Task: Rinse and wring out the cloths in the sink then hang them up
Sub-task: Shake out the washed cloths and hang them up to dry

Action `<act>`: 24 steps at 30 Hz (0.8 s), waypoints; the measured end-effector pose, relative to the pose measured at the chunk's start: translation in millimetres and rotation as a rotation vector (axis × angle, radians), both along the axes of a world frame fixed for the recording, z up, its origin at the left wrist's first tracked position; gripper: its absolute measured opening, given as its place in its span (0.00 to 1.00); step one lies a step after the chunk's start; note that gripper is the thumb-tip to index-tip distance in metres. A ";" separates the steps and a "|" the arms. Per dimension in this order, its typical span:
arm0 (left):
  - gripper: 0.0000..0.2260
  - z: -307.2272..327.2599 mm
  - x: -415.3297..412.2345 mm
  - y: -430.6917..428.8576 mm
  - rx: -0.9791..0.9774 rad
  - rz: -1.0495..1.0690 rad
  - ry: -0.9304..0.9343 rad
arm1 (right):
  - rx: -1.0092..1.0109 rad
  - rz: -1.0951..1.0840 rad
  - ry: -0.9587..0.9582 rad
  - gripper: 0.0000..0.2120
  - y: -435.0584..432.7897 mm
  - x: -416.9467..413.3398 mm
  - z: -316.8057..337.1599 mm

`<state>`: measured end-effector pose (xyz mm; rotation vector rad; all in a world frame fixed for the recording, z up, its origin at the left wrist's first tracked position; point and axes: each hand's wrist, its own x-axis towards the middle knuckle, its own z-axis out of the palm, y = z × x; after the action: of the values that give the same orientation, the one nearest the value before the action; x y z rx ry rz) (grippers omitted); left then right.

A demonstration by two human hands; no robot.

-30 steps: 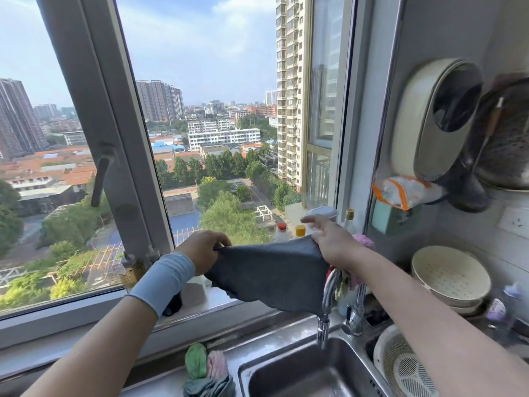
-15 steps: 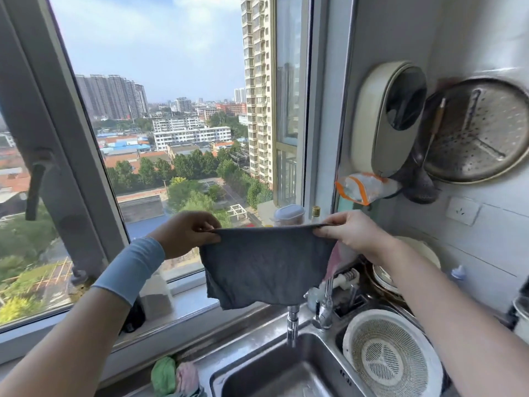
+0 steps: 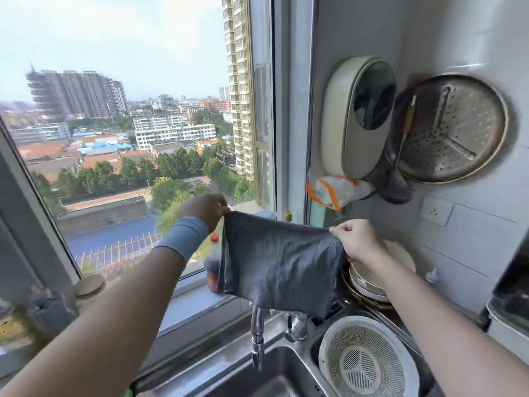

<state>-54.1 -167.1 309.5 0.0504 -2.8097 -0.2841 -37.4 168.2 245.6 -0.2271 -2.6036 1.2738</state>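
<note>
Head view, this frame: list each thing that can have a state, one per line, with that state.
grey cloth: spread out, held up above the faucet
left hand: pinching the cloth's top left corner
right hand: pinching the top right corner
faucet: no water running
white colander: sitting in the right basin
perforated steamer tray: hanging on the wall
wall outlet: nothing plugged in

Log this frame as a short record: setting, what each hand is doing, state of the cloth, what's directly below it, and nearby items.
setting: kitchen sink below a window
left hand: pinches the upper left corner of the grey cloth
right hand: pinches the upper right corner
cloth state: spread between both hands, hanging in the air, not yet hung on anything
below cloth: faucet, no water seen running
nearby: white colander in the right basin; perforated metal tray on the wall; red-capped bottle on the sill
</note>
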 end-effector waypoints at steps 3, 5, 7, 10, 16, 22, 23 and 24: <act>0.13 -33.2 -9.5 33.4 0.014 -0.013 0.041 | 0.354 0.039 -0.125 0.16 -6.2 -3.5 -22.0; 0.11 -61.5 -8.7 55.9 0.137 -0.134 -0.078 | 0.399 0.185 -0.071 0.22 -15.4 -4.0 -35.8; 0.12 -89.6 -3.0 73.3 0.187 -0.226 -0.218 | 0.341 0.356 0.031 0.19 -29.2 -4.8 -46.1; 0.14 -119.4 7.6 85.1 0.531 -0.301 -0.372 | 0.179 0.500 0.005 0.21 -49.5 -3.5 -58.8; 0.21 -123.4 1.7 89.8 0.913 -0.296 -0.603 | 0.384 0.463 -0.062 0.23 -46.3 -11.5 -62.3; 0.09 -106.1 0.4 110.2 0.551 -0.355 -0.122 | 0.429 0.598 0.042 0.28 -52.1 -5.6 -53.9; 0.11 -103.9 0.0 110.6 0.533 -0.350 -0.146 | 0.425 0.623 0.027 0.29 -52.4 -3.6 -56.3; 0.12 -101.5 -0.7 110.2 0.542 -0.340 -0.210 | 0.443 0.618 -0.002 0.29 -51.7 -3.0 -58.6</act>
<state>-54.8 -56.9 208.1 -0.2930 -2.8425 -1.1720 -40.4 116.5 187.0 0.6978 -2.9772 0.7787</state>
